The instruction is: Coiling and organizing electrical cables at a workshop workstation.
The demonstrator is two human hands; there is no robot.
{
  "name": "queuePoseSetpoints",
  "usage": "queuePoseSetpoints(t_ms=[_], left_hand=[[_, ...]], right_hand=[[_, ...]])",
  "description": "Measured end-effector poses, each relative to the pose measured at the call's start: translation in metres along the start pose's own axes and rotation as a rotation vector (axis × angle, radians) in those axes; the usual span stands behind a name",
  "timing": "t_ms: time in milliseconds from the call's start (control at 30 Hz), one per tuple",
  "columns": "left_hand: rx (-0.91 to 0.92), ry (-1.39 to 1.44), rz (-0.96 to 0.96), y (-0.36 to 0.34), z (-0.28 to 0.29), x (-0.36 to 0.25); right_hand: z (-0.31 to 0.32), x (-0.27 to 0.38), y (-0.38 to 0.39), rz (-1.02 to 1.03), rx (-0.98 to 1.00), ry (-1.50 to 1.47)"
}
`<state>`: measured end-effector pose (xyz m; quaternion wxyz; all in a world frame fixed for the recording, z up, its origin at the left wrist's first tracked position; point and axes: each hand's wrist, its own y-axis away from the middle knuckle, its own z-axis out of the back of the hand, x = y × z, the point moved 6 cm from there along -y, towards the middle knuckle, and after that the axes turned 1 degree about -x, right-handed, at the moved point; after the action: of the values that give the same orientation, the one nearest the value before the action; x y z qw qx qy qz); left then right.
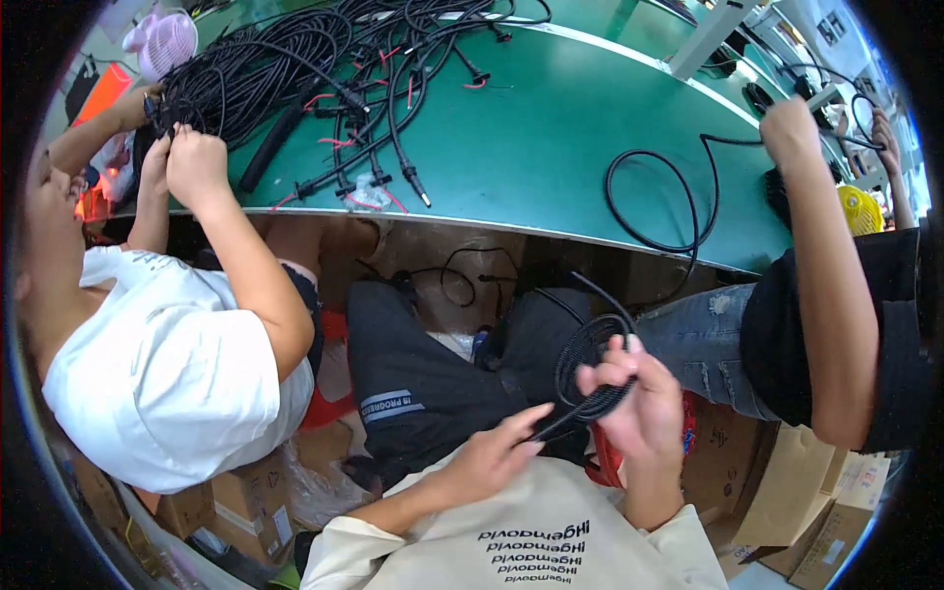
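Over my lap a looped black cable hangs in my right hand, whose fingers are wrapped round one side of the bundle. One free end of it sticks up past the loops. My left hand is just lower and to the left, with thumb and forefinger closed on the cable where it leaves the bundle. Parts of the loops behind my right fingers are hidden.
A green table lies ahead, with a heap of black cables at its far left. Co-workers sit on both sides; the right one's hand holds another cable. Cardboard boxes stand at lower right. A pink fan is at far left.
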<state>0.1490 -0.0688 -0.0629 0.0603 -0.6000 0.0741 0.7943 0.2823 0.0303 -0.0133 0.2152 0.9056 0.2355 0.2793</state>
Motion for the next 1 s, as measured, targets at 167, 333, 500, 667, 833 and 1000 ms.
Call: queuePoseSetpoints(t_ms=[167,333,500,667,833,1000], left_hand=[[0.252,0.413,0.254,0.003,0.007,0.069],[0.391,0.405,0.037,-0.001,-0.013,0.062],[0.237,0.524,0.039,-0.049,-0.004,0.041],[-0.185,0.883,-0.326,-0.074,0.135,-0.066],[0.464,0.383,-0.084,-0.072,0.107,-0.017],[-0.151,0.283,-0.198,-0.136,0.112,0.022]], right_hand=[[0.012,0.024,0.010,-0.131,0.038,-0.318],[-0.049,0.061,0.049,0.001,0.127,-0.223],[-0.087,0.081,0.101,-0.209,0.523,-0.142],[-0.122,0.149,0.112,-0.120,0.417,-0.193],[-0.170,0.216,0.135,0.397,0.320,0.104],[-0.183,0.196,0.119,0.246,0.448,0.264]])
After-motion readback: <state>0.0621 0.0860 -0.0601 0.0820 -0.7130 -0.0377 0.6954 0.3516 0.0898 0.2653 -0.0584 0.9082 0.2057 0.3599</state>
